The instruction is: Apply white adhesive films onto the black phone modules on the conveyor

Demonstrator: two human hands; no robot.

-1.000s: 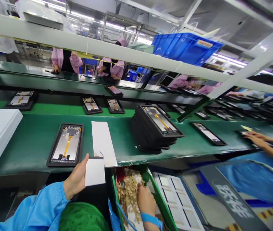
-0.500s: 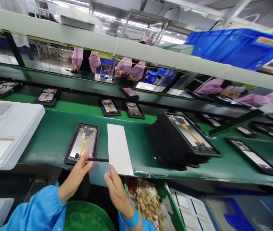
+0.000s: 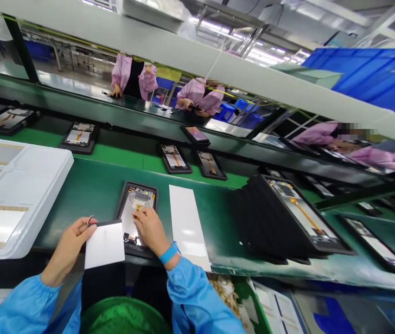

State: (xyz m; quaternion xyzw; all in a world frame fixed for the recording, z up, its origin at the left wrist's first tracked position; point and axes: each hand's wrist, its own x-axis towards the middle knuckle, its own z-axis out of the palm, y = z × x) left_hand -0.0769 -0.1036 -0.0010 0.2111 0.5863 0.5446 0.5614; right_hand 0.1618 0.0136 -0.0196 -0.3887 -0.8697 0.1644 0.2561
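My left hand [image 3: 74,243] pinches the top left corner of a flat white battery pack [image 3: 105,246] with a black strip along its upper edge. A short red and black lead [image 3: 90,220] sticks up by its fingertips. The pack is held in front of the bench edge. Just right of it lies an opened tablet [image 3: 128,218] in a black tray, its circuit board and silver back showing. My right hand [image 3: 151,229] is over this tablet, fingers closed on its orange ribbon cable [image 3: 136,212]. A plain white card [image 3: 188,227] lies to the right of the tray.
At left stands a white foam tray [image 3: 44,185] with more flat packs. A stack of black trays [image 3: 263,222] rises at right, an opened tablet on top. Several trayed tablets sit on the green belt [image 3: 138,162] behind. Co-workers in pink [image 3: 200,95] are across the line.
My right hand has let go of the pack and moved up onto the tablet's ribbon cable. My left hand has moved left and holds the pack alone. The camera view has shifted.
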